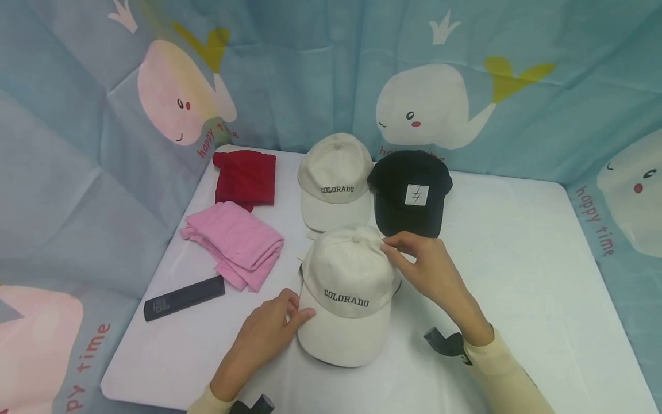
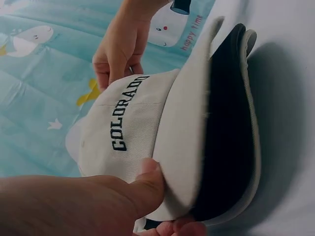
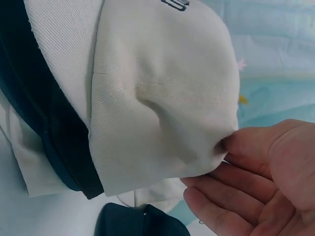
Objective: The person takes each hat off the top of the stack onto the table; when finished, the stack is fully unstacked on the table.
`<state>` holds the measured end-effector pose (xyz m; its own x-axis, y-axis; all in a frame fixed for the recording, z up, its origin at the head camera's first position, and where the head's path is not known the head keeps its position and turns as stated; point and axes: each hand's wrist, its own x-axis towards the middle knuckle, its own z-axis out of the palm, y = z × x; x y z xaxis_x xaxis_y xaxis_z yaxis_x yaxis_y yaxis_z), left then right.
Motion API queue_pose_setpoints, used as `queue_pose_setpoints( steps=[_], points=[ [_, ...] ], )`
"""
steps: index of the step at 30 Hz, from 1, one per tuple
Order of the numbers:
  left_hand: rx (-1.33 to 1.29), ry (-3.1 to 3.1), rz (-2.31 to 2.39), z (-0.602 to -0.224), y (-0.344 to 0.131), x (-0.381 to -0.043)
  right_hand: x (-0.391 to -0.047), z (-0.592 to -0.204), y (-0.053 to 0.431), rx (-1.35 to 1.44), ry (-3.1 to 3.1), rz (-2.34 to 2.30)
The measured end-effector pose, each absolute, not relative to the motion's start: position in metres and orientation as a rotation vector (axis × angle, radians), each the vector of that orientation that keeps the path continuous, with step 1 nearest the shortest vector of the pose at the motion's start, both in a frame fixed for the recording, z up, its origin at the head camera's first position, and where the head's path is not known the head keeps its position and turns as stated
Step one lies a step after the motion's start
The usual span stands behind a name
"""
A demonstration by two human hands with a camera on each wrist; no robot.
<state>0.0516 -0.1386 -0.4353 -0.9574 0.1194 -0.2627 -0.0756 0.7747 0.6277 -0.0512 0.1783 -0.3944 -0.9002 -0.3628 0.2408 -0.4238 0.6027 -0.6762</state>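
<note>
front cap (image 1: 354, 339) — cream, black lettering (image 1: 346, 298) | upper cloth (image 1: 248, 178): red | lower cloth (image 1: 235, 236): pink | backdrop (image 1: 310, 75) — blue, whale-printed | tabletop (image 1: 527, 276): white

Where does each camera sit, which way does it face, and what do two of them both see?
Head: worn on the head, facing forward and down over the table and nearest COLORADO cap; left hand, right hand and sleeves show.
Left wrist: on the left wrist, facing that cap's brim and the dark layer beneath; left hand close, right hand beyond.
Right wrist: on the right wrist, facing the cap's crown; only the right hand shows.
Head and left wrist share both hands and that cap.
</note>
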Motion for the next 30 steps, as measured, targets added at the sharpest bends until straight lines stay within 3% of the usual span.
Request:
queue_pose_setpoints(
  steps=[30],
  points=[
    [0.162, 2.486, 1.24, -0.399, -0.15, 0.052, -0.055, -0.357, 0.168, 0.659, -2.578, 1.227]
  ],
)
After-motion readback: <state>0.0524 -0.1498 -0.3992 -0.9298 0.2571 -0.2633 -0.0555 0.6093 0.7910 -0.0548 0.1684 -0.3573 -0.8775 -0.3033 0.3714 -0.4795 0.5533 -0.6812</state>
